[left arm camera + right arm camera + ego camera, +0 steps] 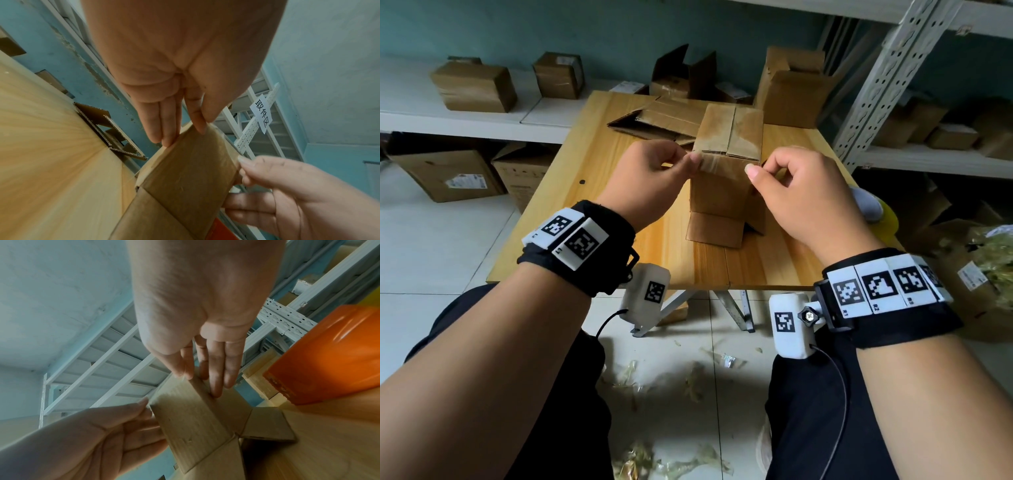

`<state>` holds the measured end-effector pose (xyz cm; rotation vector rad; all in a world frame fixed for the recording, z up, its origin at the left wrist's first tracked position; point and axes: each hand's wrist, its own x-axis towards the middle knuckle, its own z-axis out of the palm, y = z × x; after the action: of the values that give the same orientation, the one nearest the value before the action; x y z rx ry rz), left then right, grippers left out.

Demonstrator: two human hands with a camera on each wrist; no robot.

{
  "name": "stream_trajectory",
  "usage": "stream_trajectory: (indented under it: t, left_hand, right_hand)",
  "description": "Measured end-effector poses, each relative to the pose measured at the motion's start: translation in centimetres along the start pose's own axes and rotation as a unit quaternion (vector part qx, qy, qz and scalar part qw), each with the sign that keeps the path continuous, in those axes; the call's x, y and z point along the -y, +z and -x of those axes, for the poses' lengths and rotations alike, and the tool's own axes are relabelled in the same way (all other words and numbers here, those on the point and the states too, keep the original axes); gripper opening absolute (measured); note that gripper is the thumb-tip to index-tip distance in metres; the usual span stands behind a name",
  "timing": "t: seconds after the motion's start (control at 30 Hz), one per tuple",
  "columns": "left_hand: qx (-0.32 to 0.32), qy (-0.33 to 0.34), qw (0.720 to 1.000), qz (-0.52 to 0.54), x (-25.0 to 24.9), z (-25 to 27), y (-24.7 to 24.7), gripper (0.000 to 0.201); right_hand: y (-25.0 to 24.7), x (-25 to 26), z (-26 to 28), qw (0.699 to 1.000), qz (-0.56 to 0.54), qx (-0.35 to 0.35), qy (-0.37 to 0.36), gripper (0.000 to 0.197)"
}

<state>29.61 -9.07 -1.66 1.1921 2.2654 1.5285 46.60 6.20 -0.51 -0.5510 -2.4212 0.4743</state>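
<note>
A brown cardboard box (726, 150) stands up tall in the middle of the wooden desk (592, 212). Its bottom flaps (715, 233) are open and spread out on the desk. Shiny clear tape (714, 164) runs over the closed top and a little way down the near side.

Both hands are up at the top near edge of the box. The left hand (650, 178) pinches the top left corner between its thumb and first finger, and its other fingers are curled in. The right hand (801, 198) pinches the top right corner, with its thumb on the near side and its fingers bent round the side. The two hands are near each other but do not touch.

Behind the box some flat cardboard (661, 120) lies on the desk. In the right wrist view an orange thing (329, 353) sits just beside the box. I cannot tell what it is.

Small boxes (472, 85) sit on a white shelf (414, 113) on the left. Crumpled bits of tape (695, 380) lie on the floor (448, 240) by the person's legs.
</note>
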Motion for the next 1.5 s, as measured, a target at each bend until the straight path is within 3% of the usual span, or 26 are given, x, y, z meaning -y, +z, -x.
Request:
stream_trajectory:
  t: [0.13,0.47,0.77,0.87,0.93,1.03,1.13,1.37,1.43,1.5]
  left_hand:
    - [0.021,-0.004,1.000,0.018,0.4,-0.4,-0.6,0.025]
    - [0.045,0.036,0.996,-0.061,1.2,-1.0,-0.5,0.023]
    - [-0.009,-0.028,0.996,0.078,2.4,-1.9,1.1,0.034]
    - [-0.018,-0.075,0.979,0.189,2.2,-2.1,1.1,0.054]
    - [-0.013,-0.082,0.976,0.203,2.2,-2.3,1.1,0.067]
    - [-0.010,-0.081,0.975,0.207,2.1,-2.3,0.8,0.042]
    - [-0.016,-0.072,0.973,0.218,2.0,-2.1,0.4,0.025]
    - [-0.046,-0.028,0.968,0.247,1.0,-1.3,-0.2,0.040]
    - [-0.061,-0.011,0.966,0.251,0.8,-1.1,0.1,0.036]
    - [-0.072,0.003,0.964,0.255,0.7,-1.1,0.1,0.017]
  right_hand:
    - [-0.4,-0.6,0.1,0.999,-0.019,0.025,0.020,0.036]
    - [0.3,-1.6,-0.3,0.995,-0.040,0.060,0.069,0.031]
    - [2.8,-3.3,-1.1,0.972,-0.183,0.025,0.142,0.022]
    - [3.1,-2.7,-1.1,0.946,-0.269,0.004,0.182,0.023]
    - [3.0,-2.4,-1.2,0.904,-0.365,-0.001,0.223,0.041]
    - [3.0,-2.1,-1.3,0.865,-0.427,0.009,0.262,0.046]
    - [3.1,-1.8,-1.2,0.856,-0.442,-0.005,0.269,0.036]
    - [2.4,-0.1,-1.6,0.847,-0.480,-0.068,0.219,0.041]
    - [2.3,0.3,-1.6,0.822,-0.524,-0.053,0.218,0.047]
    - [2.4,0.6,-1.7,0.789,-0.569,-0.031,0.229,0.067]
